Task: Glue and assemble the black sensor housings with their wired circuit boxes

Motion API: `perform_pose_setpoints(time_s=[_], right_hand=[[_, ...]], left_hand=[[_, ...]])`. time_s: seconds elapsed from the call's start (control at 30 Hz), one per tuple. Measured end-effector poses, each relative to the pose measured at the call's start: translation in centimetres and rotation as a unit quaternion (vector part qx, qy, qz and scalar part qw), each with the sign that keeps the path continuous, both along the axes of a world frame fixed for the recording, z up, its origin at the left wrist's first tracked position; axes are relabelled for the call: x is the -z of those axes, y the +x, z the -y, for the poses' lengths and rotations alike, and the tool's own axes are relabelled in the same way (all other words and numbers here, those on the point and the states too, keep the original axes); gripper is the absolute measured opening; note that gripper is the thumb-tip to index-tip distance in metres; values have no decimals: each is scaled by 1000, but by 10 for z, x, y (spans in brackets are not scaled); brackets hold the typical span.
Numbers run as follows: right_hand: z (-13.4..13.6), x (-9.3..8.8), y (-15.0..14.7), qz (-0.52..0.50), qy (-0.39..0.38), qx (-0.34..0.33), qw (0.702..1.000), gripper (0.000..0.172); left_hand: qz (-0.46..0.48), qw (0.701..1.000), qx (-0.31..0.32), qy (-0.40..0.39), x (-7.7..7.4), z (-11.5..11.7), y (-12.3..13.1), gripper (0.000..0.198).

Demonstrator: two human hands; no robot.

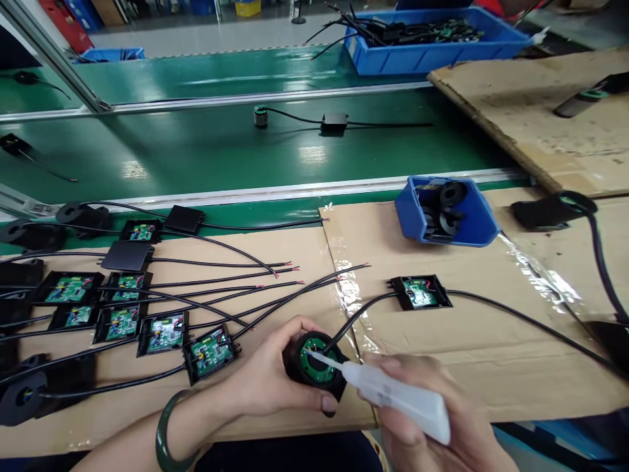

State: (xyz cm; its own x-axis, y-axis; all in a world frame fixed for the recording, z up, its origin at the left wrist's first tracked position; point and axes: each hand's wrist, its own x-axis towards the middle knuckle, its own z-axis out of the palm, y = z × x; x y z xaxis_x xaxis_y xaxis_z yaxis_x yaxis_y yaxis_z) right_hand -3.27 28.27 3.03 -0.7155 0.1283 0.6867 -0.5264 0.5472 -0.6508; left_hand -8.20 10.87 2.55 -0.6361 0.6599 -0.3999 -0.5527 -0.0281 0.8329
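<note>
Both hands work close together: the left hand grips a round black housing, while the right hand squeezes a white glue bottle, its nozzle touching the green board inside.

No readable text in your view: no label, brand, number or sign. Green circuit boards in open black cases at your left carry tiny markings, too small to read. Round board inside black housing in your left hand – print blurred. White bottle in your right hand – no legible label. Blue bins: no lettering you can make out.
</note>
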Motion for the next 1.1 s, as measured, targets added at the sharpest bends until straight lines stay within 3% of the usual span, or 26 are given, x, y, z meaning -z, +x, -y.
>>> perform_pose_setpoints(time_s=[0.2, 0.47, 0.8, 1.1], right_hand=[[-4, 0, 2, 14, 50, -59, 997, 14], [-10, -6, 1, 32, 101, -62, 992, 15], [-1, -5, 2, 28, 48, -53, 997, 16], [-9, -4, 2, 21, 136, -46, 989, 20]], left_hand=[[24, 999, 0, 23, -2, 0, -1, 57], [36, 999, -9, 31, 3, 0, 2, 61], [37, 999, -15, 24, 3, 0, 0, 66], [-9, 1000, -6, 17, 7, 2, 2, 61]])
